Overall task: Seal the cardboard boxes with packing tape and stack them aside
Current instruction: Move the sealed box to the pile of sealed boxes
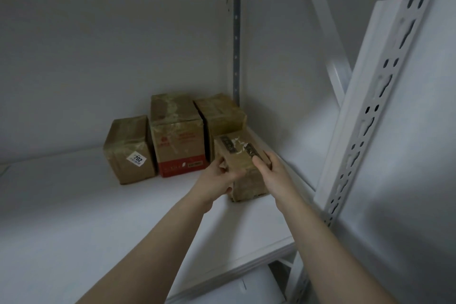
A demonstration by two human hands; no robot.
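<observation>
Gripping the box [246, 187] from both sides. Left fingers [223, 166] are curling round its near-left edge and right fingers [267, 157] are wrapping its right side, thumb lying on top. Left hand [214, 180] and right hand [271, 168] are both clamping it, no slack showing.

The box is sitting at the right end of the shelf [98, 205], tilted toward the camera, with its lower edge at or just off the surface; can't tell which. It's lying just in front of the back box [219, 116] and close to the side panel [283, 81]. The red box [177, 136] and the 202 box [128, 153] are standing to the left in the far row, both showing glossy tape. Can't tell whether the seam on the held one is taped. No tape roll is in view.

Judging the step as placing it with the finished ones.

Risks from here:
- The right fingers are sitting between box and side panel. Sliding it right would be pinching them or forcing an early release.
- Letting go while it's tilted would be dropping it onto one edge, and it could rock toward the near lip.
- Pushing it far would be ramming the back box and skewing the row.
- The post [370, 118] is crowding the right forearm, so pulling out could be clipping it.
</observation>
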